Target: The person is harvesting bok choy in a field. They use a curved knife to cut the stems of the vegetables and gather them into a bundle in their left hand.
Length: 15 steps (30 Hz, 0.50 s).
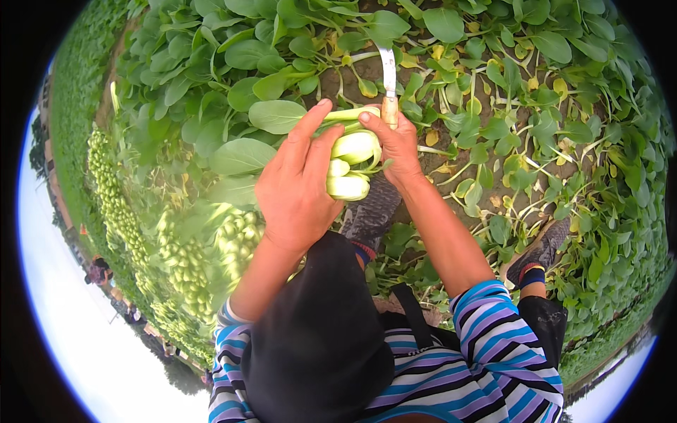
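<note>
My left hand [299, 187] is wrapped around several heads of bok choy [355, 147], their pale cut bases turned to the right and their leaves out to the left. In my right hand [398, 145] is a small sickle knife; its wooden handle [390, 110] sits in the grip and its curved metal blade [388, 67] points away from me. The right thumb presses on a light green stalk [346, 114] at the top of the bunch. Part of the right hand's fingers is hidden behind the bunch.
Uncut bok choy plants [254, 53] grow ahead and to the right. Loose leaves and yellowed stalks lie on the soil [486, 158]. Rows of harvested heads [182, 264] lie to the left. My shoes [373, 211] stand among the leaves. A person [99, 270] is far off at left.
</note>
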Tool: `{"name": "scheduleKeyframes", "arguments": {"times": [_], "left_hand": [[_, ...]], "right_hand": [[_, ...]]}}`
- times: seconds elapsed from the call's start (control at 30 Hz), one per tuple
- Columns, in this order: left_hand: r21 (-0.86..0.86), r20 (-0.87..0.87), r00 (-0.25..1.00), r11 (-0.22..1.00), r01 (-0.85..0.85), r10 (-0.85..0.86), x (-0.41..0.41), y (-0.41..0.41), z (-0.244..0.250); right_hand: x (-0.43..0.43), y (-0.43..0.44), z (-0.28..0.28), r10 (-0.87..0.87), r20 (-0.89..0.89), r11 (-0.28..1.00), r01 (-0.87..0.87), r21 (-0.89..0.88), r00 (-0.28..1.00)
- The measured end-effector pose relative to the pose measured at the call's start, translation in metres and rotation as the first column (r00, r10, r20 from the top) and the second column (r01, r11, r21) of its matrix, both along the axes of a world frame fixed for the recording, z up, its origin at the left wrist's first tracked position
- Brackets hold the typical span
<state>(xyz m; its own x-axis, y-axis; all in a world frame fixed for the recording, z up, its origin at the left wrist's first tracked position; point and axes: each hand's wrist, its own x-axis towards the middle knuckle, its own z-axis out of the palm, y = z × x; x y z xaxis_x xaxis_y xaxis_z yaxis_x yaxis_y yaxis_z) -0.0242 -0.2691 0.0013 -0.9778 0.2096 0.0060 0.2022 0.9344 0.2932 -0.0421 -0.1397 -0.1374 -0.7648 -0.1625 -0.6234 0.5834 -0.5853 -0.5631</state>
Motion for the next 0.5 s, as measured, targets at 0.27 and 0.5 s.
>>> {"name": "scheduleKeyframes", "arguments": {"times": [0.27,0.5], "left_hand": [[0.205,0.428,0.896,0.953,-0.224,0.119,-0.021,-0.039,-0.055],[0.217,0.136,0.989,0.973,-0.080,0.051,-0.057,-0.022,-0.019]], "right_hand": [[-0.001,0.009,0.003,0.283,-0.154,0.957,-0.267,0.118,0.947],[-0.027,0.008,-0.007,0.679,0.017,0.324,-0.321,0.890,0.734]]}}
